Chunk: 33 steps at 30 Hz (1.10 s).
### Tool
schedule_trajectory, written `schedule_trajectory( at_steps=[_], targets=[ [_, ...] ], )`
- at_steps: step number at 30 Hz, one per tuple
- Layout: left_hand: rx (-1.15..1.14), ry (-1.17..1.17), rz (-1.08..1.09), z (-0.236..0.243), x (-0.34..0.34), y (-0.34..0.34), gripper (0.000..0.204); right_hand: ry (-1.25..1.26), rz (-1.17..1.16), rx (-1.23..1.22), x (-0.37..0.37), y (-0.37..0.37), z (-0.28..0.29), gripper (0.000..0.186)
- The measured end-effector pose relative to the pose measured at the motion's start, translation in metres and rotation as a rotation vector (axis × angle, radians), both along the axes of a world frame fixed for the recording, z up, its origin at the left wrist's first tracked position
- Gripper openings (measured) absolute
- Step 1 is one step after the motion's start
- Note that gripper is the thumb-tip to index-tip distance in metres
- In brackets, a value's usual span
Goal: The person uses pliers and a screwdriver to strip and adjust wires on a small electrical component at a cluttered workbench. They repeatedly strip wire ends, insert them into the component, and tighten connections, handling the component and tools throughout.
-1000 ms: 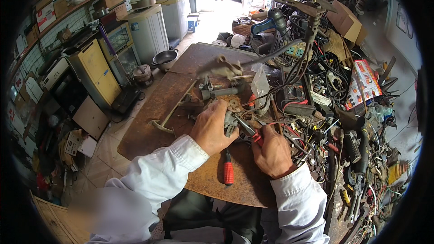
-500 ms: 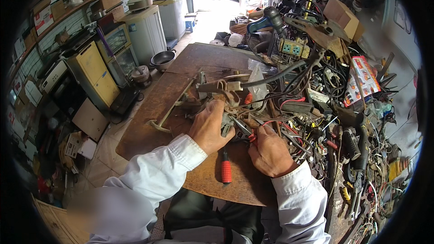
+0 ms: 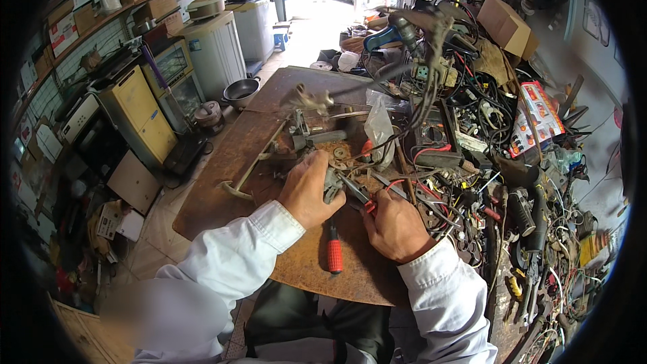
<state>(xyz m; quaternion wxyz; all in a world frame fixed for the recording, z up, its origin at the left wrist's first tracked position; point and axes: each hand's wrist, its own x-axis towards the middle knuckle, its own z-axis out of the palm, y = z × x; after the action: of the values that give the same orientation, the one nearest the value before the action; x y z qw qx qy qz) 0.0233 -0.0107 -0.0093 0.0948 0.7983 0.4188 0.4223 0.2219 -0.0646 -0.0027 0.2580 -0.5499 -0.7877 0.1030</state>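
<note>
1. Tabletop (image 3: 367,276): a worn brown surface directly before the person, its near edge close to the lap, probably so that fine work falls within easy reach of both forearms.
2. Heap of cables and parts (image 3: 472,222): crowds the right side, presumably kept there as stock within arm's length.
3. Thin metal rod (image 3: 263,155): lies slantwise to the left of the work, apparently set aside so as not to hinder the hands.
4. Left hand (image 3: 309,192): pinches the grey part between thumb and fingers, seemingly as a living vice. Right hand (image 3: 399,226): wrapped about the red handles of the pliers, for leverage.
5. Pliers (image 3: 357,194): point leftward and away from the person, tips at the grey part; whether they bite on it cannot be told.
6. Red-handled tool (image 3: 334,256): rests on the tabletop between the forearms, handle toward the person, a placement that suits a quick pick-up.
7. Grey metal part (image 3: 331,185): held just above or against the tabletop, which cannot be told; the fingers cover much of it.
</note>
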Motion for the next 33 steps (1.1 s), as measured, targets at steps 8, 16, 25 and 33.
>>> schedule_trajectory(
  at_steps=[8, 16, 25, 33],
  targets=[
    [0.002, 0.014, -0.077, 0.006, -0.008, 0.003, 0.044, -0.009, 0.001, -0.037, 0.000, -0.001, 0.002, 0.023],
    [-0.284, -0.352, -0.445, -0.004, -0.011, 0.008, 0.048, -0.011, 0.021, -0.031, -0.001, -0.003, 0.002, 0.022],
    [-1.045, -0.469, -0.670, 0.024, -0.028, 0.006, 0.048, 0.046, 0.133, 0.020, 0.006, -0.002, 0.011, 0.021],
    [-0.943, -0.602, -0.539, 0.015, -0.028, 0.009, 0.042, 0.034, 0.032, 0.091, 0.017, 0.006, 0.005, 0.026]
  ],
)
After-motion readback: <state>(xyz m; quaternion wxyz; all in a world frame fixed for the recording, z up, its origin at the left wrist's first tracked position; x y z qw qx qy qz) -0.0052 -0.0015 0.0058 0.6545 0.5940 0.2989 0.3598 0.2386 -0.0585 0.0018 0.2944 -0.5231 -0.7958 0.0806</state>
